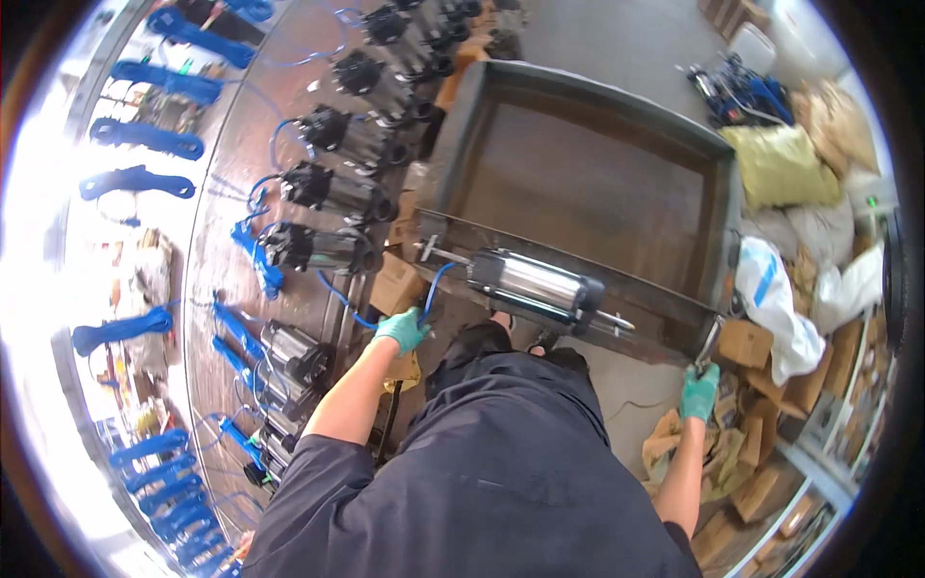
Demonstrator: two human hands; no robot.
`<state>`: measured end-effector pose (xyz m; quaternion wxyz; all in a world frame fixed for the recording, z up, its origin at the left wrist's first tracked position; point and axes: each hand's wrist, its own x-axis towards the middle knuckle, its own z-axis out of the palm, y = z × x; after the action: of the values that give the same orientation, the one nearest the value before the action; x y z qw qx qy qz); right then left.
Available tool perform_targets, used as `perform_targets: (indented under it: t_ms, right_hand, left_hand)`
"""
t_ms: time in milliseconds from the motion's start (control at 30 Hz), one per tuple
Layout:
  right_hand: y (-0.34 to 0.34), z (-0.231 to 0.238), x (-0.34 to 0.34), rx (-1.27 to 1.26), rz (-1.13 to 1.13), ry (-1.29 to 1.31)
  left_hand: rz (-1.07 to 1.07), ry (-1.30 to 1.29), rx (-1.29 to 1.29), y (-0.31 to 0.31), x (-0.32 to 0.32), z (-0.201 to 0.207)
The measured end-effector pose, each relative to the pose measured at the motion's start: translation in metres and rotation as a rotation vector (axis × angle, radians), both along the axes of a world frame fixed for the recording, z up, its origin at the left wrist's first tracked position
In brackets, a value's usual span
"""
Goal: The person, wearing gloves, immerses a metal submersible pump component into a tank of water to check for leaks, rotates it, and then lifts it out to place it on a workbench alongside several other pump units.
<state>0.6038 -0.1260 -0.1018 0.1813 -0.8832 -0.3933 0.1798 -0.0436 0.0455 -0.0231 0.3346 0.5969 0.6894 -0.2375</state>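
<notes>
workshop floor: left hand [402, 329] fingers grip blue hose [434, 289]; right hand [700, 390] apparently closed on tank [588, 183] corner.

One head camera looks steeply down, close above the metal tank [462, 144].

I see strong daylight flooding in from the left, blowing that rim out to white glare. The middle is evenly lit and sharp, with soft shadow inside the rectangular grey metal tank [588, 183]. Its straight edges bend under the fisheye. A dark vignette rings my view, and detail smears near it.
</notes>
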Motion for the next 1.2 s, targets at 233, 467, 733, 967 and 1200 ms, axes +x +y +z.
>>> perform_targets:
  t_ms: [233,467,733,967,1200]
  right_hand:
    - [0.116,0.127,-0.126,0.284,0.355,0.180]
    - [0.198,0.188,-0.253,0.137,0.872,0.110]
    - [0.230,0.188,-0.234,0.030,0.847,0.261]
    - [0.238,0.253,-0.159,0.173,0.661,0.208]
    - [0.296,0.257,-0.171,-0.056,0.648,-0.283]
  left_hand:
    - [0.095,-0.232,0.095,-0.042,-0.001,0.021]
    - [0.803,-0.840,0.023,-0.049,0.074,0.092]
    - [0.941,-1.285,-0.005,0.017,0.065,0.177]
    - [0.160,-0.850,0.124,0.068,0.020,0.202]
    - [-0.074,-0.785,0.715,0.150,0.065,0.103]
